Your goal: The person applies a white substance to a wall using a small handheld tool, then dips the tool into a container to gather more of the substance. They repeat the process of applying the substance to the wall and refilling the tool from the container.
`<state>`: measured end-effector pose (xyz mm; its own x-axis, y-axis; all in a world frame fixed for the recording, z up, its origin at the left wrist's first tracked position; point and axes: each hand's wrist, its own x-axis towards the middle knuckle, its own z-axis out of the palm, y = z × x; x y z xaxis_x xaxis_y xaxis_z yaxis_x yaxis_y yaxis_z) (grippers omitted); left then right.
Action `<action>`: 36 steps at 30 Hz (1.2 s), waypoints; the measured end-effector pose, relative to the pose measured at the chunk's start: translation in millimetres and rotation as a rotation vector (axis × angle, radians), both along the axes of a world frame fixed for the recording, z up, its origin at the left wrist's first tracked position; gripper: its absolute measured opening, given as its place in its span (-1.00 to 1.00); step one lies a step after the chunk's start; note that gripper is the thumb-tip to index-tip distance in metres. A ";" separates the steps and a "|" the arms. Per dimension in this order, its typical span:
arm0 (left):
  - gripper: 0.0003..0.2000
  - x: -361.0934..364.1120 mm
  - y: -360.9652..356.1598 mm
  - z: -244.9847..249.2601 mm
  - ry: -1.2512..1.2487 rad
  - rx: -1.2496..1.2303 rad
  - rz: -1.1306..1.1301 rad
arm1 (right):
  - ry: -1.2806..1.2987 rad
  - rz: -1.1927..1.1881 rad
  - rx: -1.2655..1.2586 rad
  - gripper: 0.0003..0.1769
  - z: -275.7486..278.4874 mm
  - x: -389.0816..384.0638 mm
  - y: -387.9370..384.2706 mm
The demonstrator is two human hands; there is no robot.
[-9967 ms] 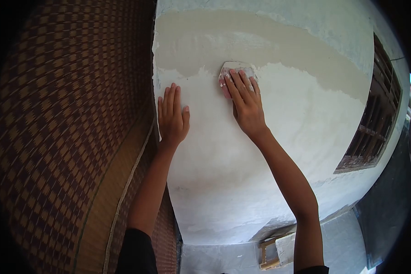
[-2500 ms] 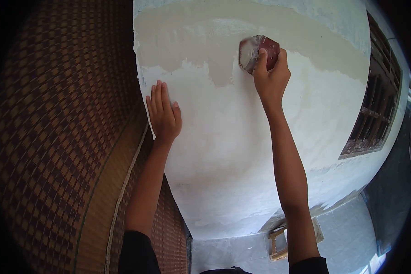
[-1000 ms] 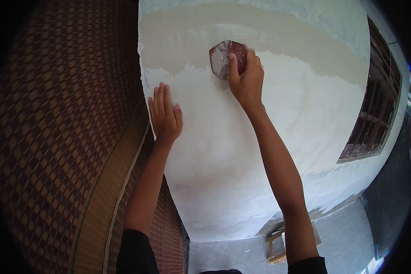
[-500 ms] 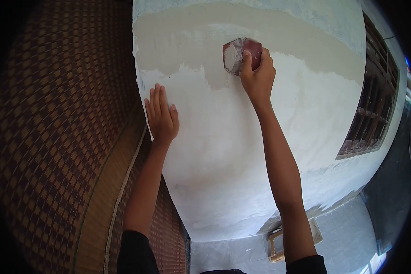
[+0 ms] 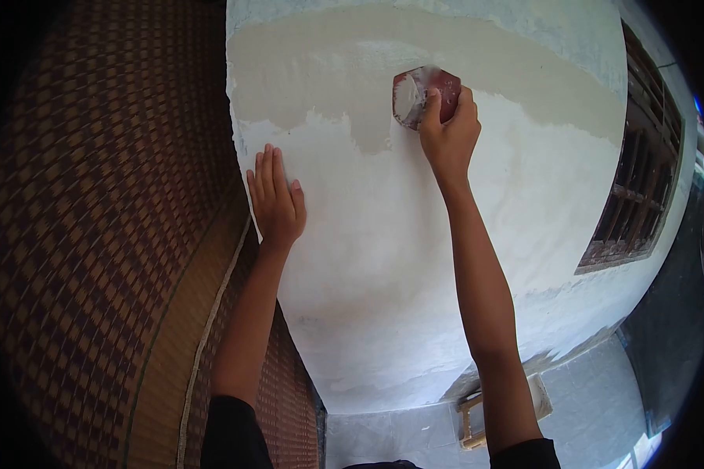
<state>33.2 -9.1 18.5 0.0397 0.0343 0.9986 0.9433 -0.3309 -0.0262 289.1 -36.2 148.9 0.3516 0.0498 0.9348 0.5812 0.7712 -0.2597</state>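
My right hand [image 5: 451, 141] grips a dark red scraper [image 5: 448, 92] with whitish paste smeared on its left part. The scraper is at the wall, by the ragged border between a beige-grey band [image 5: 321, 66] above and a whiter coat below. Against the white wall [image 5: 368, 258], near its left edge, my left hand [image 5: 277, 199] lies flat with its fingers stretched upward, holding nothing.
A woven brown mat [image 5: 94, 203] fills the left side beside the wall's edge. On the right is a window with dark bars [image 5: 633, 187]. Below, a wooden frame-like object [image 5: 469, 422] rests on the grey tiled floor [image 5: 594, 399].
My right hand and the scraper have moved slightly to the right along the wall. My left hand has stayed in place.
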 end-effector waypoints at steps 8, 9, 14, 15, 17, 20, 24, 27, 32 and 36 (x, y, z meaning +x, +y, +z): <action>-0.41 0.2 -0.2 -0.5 0.006 0.007 0.014 | -0.177 0.093 0.039 -0.75 -2.0 -45.1 -0.5; -0.41 -0.3 -0.4 -0.6 0.005 0.000 0.012 | -0.211 0.028 0.036 -0.75 -0.5 -48.0 2.5; -0.41 -1.4 -0.5 -0.7 0.007 0.009 -0.006 | -0.011 0.058 0.012 -0.75 0.2 -1.8 3.0; -0.41 -0.4 -0.9 -2.0 0.002 0.003 -0.002 | 0.041 0.066 0.007 -0.74 0.2 2.3 -4.3; -0.41 0.9 -0.3 0.7 -0.002 0.007 -0.001 | 0.062 0.133 -0.016 -0.73 0.7 3.0 -15.8; -0.40 0.7 -0.4 0.2 -0.004 -0.003 -0.003 | -0.045 0.171 -0.003 -0.71 2.2 -17.4 -17.8; -0.40 -1.5 0.5 0.9 0.006 0.001 -0.025 | -0.159 0.056 0.002 -0.72 5.3 -24.2 -2.6; -0.40 -1.6 0.1 -0.6 0.003 -0.003 -0.040 | 0.002 0.039 -0.015 -0.69 5.1 5.9 3.6; -0.40 1.3 0.4 0.8 -0.006 0.003 -0.003 | 0.099 0.255 -0.092 -0.69 5.6 13.0 -21.6; -0.40 -2.0 0.5 -0.7 0.004 -0.004 -0.034 | -0.164 0.019 0.037 -0.69 4.3 -13.3 1.8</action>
